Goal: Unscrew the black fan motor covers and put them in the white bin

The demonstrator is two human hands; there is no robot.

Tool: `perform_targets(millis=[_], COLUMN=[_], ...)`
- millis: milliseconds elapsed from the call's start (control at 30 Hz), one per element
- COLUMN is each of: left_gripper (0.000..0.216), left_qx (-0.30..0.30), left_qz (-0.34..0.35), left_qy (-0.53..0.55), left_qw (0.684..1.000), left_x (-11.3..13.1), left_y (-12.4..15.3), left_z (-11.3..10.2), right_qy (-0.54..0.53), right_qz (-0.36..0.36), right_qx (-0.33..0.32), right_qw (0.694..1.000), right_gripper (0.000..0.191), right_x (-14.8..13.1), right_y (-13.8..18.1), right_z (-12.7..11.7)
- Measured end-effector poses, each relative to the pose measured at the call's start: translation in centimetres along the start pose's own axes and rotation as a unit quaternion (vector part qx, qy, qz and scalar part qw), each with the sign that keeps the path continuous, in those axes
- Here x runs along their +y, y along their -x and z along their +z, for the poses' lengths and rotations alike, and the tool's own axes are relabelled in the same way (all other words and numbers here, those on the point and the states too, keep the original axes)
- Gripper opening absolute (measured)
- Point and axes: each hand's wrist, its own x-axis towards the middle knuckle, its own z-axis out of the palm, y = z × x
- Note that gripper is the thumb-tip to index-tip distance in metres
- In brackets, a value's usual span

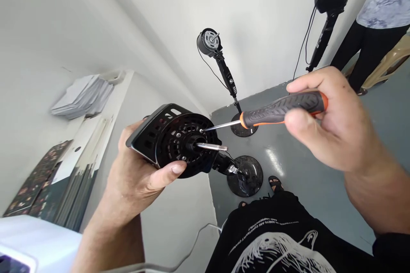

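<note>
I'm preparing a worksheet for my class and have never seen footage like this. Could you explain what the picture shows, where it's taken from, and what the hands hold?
There is no machine here. One camera on a person's head looks down at their own bare hands. The left hand grips a black fan motor housing with a metal shaft sticking out. The right hand holds an orange-and-black screwdriver, its tip at a screw on the housing. On the grey floor stands another bladeless fan. Another person stands behind.
</note>
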Motion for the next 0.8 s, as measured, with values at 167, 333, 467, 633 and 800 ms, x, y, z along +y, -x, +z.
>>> perform_targets(millis=[167,333,467,633,800], left_gripper=[0.021,0.021,0.021,0.023,0.022], left_qx=[-0.005,-0.007,-0.011,0.0,-0.005], left_qz=[0.022,0.02,0.028,0.02,0.02], left_qy=[0.031,0.036,0.032,0.036,0.023], left_qw=[0.999,0.999,0.999,0.999,1.0], left_x=[0.2,0.3,0.4,0.3,0.4], left_y=[-0.1,-0.3,-0.3,-0.1,0.0], left_z=[0.1,0.2,0.2,0.1,0.2], right_qy=[-0.008,0.056,0.004,0.049,0.0], right_qz=[-0.076,-0.024,-0.056,-0.071,-0.054], right_qx=[-0.086,0.01,-0.07,-0.013,-0.052], right_qw=[0.993,0.998,0.996,0.996,0.997], right_gripper=[0.045,0.026,0.052,0.011,0.049], right_x=[-1.1,-0.9,-1.3,-1.7,-1.2], right_y=[0.4,0.1,0.1,-0.3,-0.2], right_z=[-0.6,0.2,-0.1,0.0,-0.4])
